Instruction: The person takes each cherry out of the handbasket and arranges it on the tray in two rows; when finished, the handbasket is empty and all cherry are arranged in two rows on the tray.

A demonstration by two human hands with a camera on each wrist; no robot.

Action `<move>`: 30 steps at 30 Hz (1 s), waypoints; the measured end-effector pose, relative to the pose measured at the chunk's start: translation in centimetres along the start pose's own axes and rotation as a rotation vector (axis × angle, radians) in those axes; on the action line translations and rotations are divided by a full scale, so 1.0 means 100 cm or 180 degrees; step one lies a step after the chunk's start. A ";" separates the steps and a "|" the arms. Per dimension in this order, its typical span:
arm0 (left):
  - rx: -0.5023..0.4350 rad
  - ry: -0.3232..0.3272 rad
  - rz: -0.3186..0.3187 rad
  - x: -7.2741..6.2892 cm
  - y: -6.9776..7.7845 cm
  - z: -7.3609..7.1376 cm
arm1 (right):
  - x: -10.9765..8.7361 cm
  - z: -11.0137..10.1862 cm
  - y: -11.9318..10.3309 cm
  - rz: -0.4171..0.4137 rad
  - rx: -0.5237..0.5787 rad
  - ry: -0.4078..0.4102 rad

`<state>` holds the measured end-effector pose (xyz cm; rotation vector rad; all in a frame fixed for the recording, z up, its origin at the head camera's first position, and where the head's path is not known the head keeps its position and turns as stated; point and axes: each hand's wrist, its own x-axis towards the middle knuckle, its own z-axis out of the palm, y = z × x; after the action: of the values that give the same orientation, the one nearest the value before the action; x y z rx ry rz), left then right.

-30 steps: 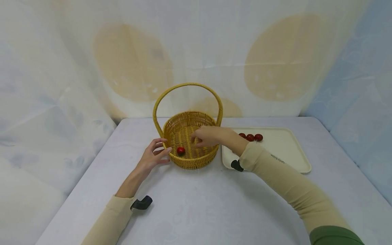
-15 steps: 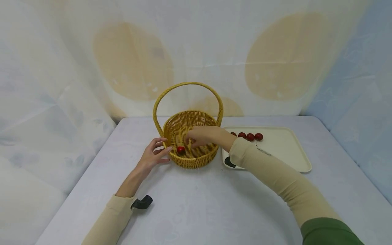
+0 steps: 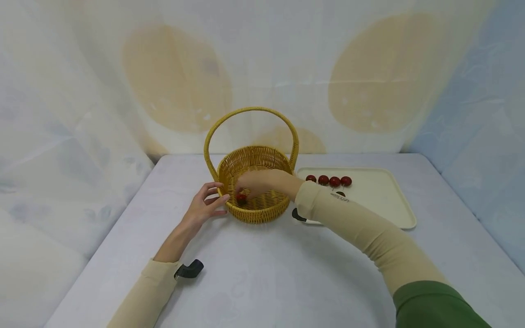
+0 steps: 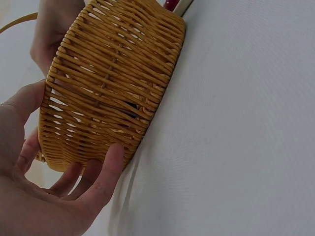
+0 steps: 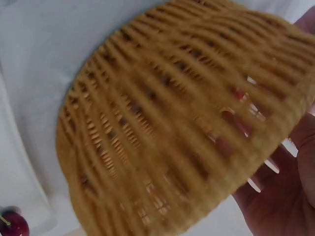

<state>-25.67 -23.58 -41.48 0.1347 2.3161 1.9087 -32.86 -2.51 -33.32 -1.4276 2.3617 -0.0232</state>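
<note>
A round woven basket (image 3: 256, 216) with a tall arched handle (image 3: 251, 108) stands on the table. My left hand (image 3: 203, 207) holds its left side, with the thumb at the rim and the fingers bent against the outer weave. Inside the basket, near its front left, lies a red cherry (image 3: 241, 199). My right hand (image 3: 258, 182) reaches over the rim from the right, and its fingertips come down around the cherry, thumb and forefinger on either side. The weave hides most of that grip in both wrist views.
Right of the basket lies a cream tray (image 3: 381, 200) with several red cherries (image 3: 334, 181) in a row along its back left. My right forearm (image 3: 348, 223) crosses over the tray's front left part. A patterned cloth (image 3: 262, 64) hangs behind the table.
My right hand has moved left and down inside the basket to the cherry. More cherries on the tray now show beside the sleeve. My left hand and the basket have stayed in place.
</note>
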 end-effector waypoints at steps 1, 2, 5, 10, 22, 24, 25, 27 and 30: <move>0.0002 0.0000 0.0003 0.000 0.000 0.000 | 0.002 0.000 -0.002 -0.0025 0.0015 -0.0019; 0.0001 -0.0002 0.0007 0.000 0.000 -0.001 | 0.004 0.001 -0.003 -0.0037 0.0041 -0.0039; -0.0006 -0.0001 0.0009 0.000 -0.001 0.000 | 0.008 0.002 -0.006 0.0033 0.0067 -0.0109; -0.0052 -0.0015 -0.0009 0.000 -0.002 0.001 | 0.010 0.006 -0.008 0.0192 -0.0022 -0.0232; -0.0090 -0.0063 -0.0115 -0.009 0.018 0.004 | 0.005 0.006 -0.006 0.0365 -0.0113 -0.0267; -0.0073 -0.0062 -0.0105 -0.012 0.021 0.005 | 0.003 0.006 -0.004 0.0396 -0.0118 -0.0257; -0.0065 -0.0063 -0.0093 -0.012 0.022 0.005 | 0.002 0.005 -0.003 0.0422 -0.0102 -0.0249; -0.0065 -0.0063 -0.0080 -0.013 0.023 0.006 | 0.000 0.005 -0.001 0.0477 -0.0078 -0.0227; -0.0070 -0.0066 -0.0065 -0.012 0.023 0.006 | -0.001 0.006 0.003 0.0553 -0.0037 -0.0192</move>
<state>-24.38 -22.73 -39.28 0.1273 2.2737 1.9132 -32.81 -2.15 -33.90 -1.2059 2.4303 0.0791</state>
